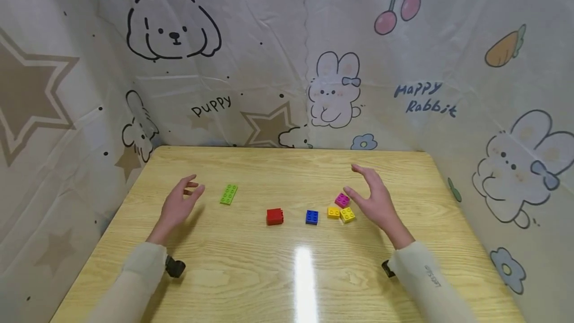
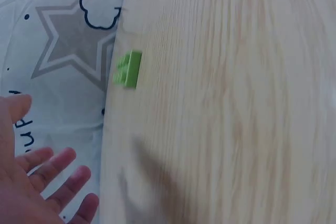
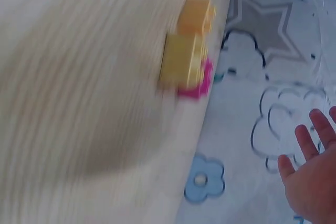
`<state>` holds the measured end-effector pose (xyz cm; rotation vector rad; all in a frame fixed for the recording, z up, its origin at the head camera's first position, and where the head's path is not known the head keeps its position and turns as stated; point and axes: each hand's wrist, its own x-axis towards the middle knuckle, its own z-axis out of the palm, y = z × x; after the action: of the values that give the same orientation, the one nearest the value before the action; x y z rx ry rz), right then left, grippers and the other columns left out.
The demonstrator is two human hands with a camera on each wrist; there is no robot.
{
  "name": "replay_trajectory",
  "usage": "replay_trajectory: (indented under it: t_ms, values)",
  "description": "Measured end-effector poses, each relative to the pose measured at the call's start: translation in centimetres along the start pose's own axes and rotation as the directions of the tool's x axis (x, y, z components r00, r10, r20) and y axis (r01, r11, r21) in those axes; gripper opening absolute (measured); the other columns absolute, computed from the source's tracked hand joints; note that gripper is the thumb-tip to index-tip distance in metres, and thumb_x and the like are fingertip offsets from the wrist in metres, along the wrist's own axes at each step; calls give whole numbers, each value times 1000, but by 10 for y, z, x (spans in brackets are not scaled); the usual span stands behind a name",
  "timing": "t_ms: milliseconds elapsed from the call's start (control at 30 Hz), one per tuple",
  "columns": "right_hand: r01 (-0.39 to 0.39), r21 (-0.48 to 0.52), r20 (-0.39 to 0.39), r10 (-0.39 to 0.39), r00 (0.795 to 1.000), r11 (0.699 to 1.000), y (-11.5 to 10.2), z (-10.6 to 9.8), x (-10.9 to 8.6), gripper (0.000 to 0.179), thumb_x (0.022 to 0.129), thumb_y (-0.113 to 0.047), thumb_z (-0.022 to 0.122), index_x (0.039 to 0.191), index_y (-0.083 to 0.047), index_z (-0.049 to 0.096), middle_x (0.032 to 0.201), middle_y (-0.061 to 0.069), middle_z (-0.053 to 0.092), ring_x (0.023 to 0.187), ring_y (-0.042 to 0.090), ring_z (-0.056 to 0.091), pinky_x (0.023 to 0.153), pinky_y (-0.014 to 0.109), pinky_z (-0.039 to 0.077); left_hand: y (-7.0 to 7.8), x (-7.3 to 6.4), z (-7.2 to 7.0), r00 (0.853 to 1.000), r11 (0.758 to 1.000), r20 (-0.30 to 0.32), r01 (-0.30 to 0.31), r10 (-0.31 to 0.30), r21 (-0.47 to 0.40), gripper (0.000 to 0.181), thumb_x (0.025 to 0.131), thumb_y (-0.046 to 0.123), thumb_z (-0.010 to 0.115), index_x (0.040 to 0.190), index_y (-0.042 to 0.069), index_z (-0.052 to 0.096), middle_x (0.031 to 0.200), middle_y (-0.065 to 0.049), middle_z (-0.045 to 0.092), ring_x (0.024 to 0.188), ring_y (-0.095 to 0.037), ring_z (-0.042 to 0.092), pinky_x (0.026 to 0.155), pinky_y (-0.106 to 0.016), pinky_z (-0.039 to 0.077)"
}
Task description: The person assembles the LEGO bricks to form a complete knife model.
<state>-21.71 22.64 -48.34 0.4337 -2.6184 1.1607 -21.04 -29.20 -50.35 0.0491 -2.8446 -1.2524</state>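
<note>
My left hand point(image 1: 180, 203) hovers over the left part of the table, fingers relaxed and holding nothing. To its right lies a flat lime-green building brick point(image 1: 229, 194), studs up. My right hand point(image 1: 375, 201) is raised on the other side, thumb and fingers spread apart with nothing between them. Just left of its thumb sit a magenta brick point(image 1: 342, 200), an orange-yellow brick point(image 1: 333, 212) and a yellow brick point(image 1: 347, 215), close together. A blue brick point(image 1: 312, 217) stands a little further left. Near the table's middle a red brick point(image 1: 275, 216) lies on its side, studs facing right.
The bricks lie on a light wooden table point(image 1: 242, 273) with a bright reflection at the front. A printed cloth point(image 1: 269, 29) with cartoon animals hangs behind it and along both sides. A small black device point(image 1: 175, 266) is strapped at the left wrist.
</note>
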Motion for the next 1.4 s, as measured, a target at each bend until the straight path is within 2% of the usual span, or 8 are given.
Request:
replay_trajectory:
  t_ms: [167,233,333,400,467,700,967,1400]
  values:
    - [-13,87,74,6,997,996,-16,28,3,62,99,-36,72,153,-20,48,152,8,52,141,33,46,118,64,37,1,3,14,998,997,45,51,-48,-63,72,107,50,53,160,5,32,151,-22,50,130,-40,51,97,-54,52]
    - [-8,108,105,-4,994,994,-21,40,3,61,99,-36,72,153,-19,49,151,8,53,129,36,54,107,59,48,2,4,19,997,995,51,62,-57,-83,71,106,46,56,159,4,33,151,-23,50,130,-40,51,97,-52,53]
    - [-2,131,152,-18,988,991,-29,58,4,60,99,-37,72,152,-19,51,148,6,55,126,35,57,104,57,51,5,5,25,996,990,51,75,-70,-118,69,106,41,59,158,4,35,151,-23,50,130,-39,51,98,-50,52]
    - [2,148,184,-30,982,989,-33,70,5,61,98,-37,73,151,-17,52,146,6,56,126,33,58,104,55,52,6,7,29,996,986,56,83,-76,-142,69,105,40,61,158,3,35,151,-22,49,131,-38,50,100,-50,51]
    - [3,154,219,-37,975,988,-38,81,6,61,97,-36,75,150,-17,53,145,5,57,138,30,52,116,57,43,8,8,32,995,983,62,89,-80,-162,69,105,38,62,158,2,35,151,-22,49,131,-37,50,102,-50,50]
    - [0,144,349,-50,936,990,-49,110,3,59,96,-36,75,149,-16,55,144,4,58,137,26,54,117,51,44,13,9,48,991,975,57,131,-123,-181,63,104,26,65,153,-3,40,146,-25,53,129,-37,52,106,-50,48]
    - [35,158,390,-95,916,987,-56,130,4,55,95,-31,77,142,-8,60,137,7,65,133,28,58,116,50,46,14,14,65,989,975,41,150,-145,-167,62,99,22,71,148,-6,45,136,-24,57,121,-35,52,104,-47,46]
    - [-16,127,467,-46,883,992,-60,139,9,46,95,-23,77,137,-9,64,132,6,67,123,25,61,109,44,51,17,18,76,988,977,11,157,-157,-142,63,93,16,78,145,-5,48,132,-22,57,115,-32,51,98,-44,45]
